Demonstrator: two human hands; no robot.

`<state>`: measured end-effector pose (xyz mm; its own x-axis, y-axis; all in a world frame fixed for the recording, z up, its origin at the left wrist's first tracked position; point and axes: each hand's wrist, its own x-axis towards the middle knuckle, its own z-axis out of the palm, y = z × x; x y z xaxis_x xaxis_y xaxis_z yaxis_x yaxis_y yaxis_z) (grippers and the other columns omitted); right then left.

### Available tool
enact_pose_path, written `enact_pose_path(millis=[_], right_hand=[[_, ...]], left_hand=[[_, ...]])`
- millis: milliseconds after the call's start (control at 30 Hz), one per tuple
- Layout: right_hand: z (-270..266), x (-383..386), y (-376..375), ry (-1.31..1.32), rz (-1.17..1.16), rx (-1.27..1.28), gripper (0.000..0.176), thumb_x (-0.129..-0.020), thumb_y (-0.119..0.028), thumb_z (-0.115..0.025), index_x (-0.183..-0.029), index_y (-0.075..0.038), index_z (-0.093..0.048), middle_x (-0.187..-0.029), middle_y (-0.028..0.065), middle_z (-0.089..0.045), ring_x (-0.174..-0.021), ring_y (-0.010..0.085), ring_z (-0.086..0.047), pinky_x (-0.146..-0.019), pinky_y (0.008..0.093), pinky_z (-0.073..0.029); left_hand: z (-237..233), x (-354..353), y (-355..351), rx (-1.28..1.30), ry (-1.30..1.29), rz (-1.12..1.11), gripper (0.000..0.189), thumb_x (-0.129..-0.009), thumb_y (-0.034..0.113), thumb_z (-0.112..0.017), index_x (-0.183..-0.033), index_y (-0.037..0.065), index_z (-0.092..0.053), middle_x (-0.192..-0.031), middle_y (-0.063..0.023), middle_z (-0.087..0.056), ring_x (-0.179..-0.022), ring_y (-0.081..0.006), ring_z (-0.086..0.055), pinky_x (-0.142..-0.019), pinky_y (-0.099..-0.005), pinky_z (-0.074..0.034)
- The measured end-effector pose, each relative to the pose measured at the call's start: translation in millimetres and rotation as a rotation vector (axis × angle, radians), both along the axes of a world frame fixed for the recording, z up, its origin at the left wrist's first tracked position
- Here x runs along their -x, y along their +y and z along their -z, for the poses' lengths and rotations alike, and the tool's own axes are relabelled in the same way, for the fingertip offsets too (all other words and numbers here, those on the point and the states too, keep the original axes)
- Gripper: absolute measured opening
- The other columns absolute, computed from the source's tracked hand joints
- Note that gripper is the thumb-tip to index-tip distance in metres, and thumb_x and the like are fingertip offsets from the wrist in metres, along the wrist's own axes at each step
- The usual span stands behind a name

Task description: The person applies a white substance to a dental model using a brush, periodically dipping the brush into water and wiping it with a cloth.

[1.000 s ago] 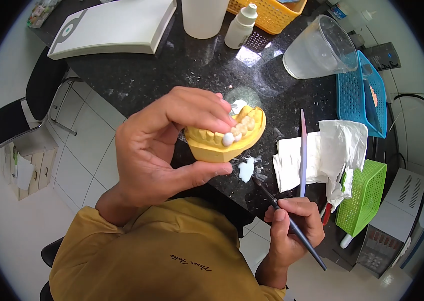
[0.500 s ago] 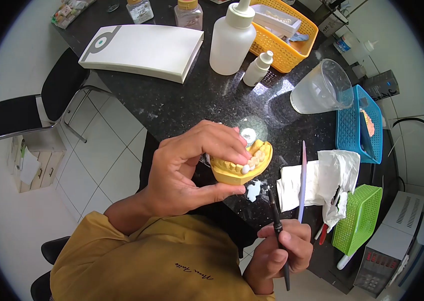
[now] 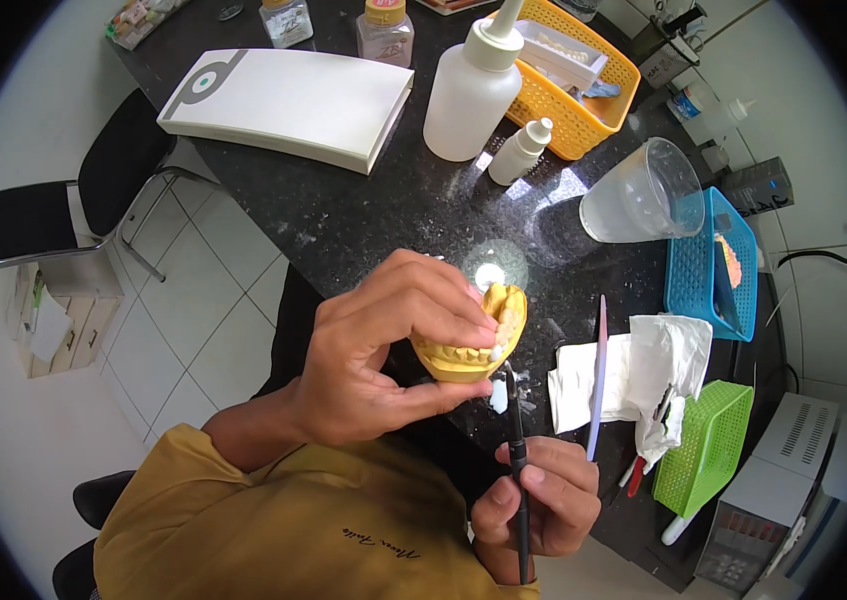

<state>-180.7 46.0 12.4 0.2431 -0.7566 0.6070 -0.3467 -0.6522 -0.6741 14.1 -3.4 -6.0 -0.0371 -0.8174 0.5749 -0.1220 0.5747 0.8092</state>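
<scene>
A yellow dental model with a row of teeth, one of them white, is held above the dark counter by my left hand, thumb under its base and fingers over the top. Between the thumb and fingers of my right hand is a thin black brush-like tool, pointing up. Its tip is just below and right of the model, close to the white tooth. Behind the model sits a small round glass dish with white material. A pale blue-white smear lies on the counter below the model.
White tissues with a lilac stick lie at the right, near green and blue baskets. A clear cup, white bottles, a yellow basket and a white box stand farther back.
The black tool and my right hand have moved up and left, closer to the model. My left hand has tilted and turned the model. The camera view has shifted slightly.
</scene>
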Motion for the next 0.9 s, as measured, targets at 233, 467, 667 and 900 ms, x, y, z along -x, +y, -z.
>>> enact_pose_path(millis=[233,467,667,900], right_hand=[[3.6,-3.9,-1.2,0.007,0.026,0.030,0.025,-0.084,-0.007,-0.066,-0.105,-0.006,-0.052,-0.086,0.0117,-0.059,-0.067,0.0191,-0.059,-0.061,0.0274,-0.048],[3.7,-5.2,-1.5,0.019,0.029,0.045,0.025,-0.084,-0.007,-0.066,-0.105,-0.006,-0.052,-0.085,0.0113,-0.058,-0.067,0.0191,-0.059,-0.060,0.0275,-0.047],[4.0,-5.7,-2.1,0.023,0.026,0.054,0.025,-0.084,-0.007,-0.066,-0.104,-0.005,-0.052,-0.085,0.0116,-0.058,-0.067,0.0190,-0.059,-0.060,0.0274,-0.048],[4.6,-6.0,-2.2,0.026,0.032,0.055,0.024,-0.084,-0.006,-0.066,-0.104,-0.005,-0.052,-0.085,0.0118,-0.058,-0.066,0.0190,-0.059,-0.060,0.0270,-0.048]], left_hand=[[0.9,0.9,0.6,0.026,-0.021,-0.038,0.037,-0.063,-0.002,-0.087,-0.093,0.003,-0.067,-0.097,-0.0112,-0.069,-0.099,-0.0252,-0.060,-0.083,-0.0343,-0.051],[0.9,0.2,0.3,0.042,-0.034,-0.040,0.038,-0.062,-0.001,-0.087,-0.095,0.002,-0.068,-0.097,-0.0113,-0.069,-0.099,-0.0253,-0.060,-0.083,-0.0345,-0.051],[0.5,0.7,0.4,0.046,-0.038,-0.042,0.037,-0.063,-0.001,-0.087,-0.095,0.002,-0.068,-0.098,-0.0111,-0.068,-0.098,-0.0251,-0.060,-0.083,-0.0339,-0.050],[0.8,0.4,0.3,0.050,-0.049,-0.043,0.037,-0.064,-0.001,-0.087,-0.095,0.002,-0.068,-0.098,-0.0110,-0.068,-0.099,-0.0249,-0.060,-0.083,-0.0337,-0.050]])
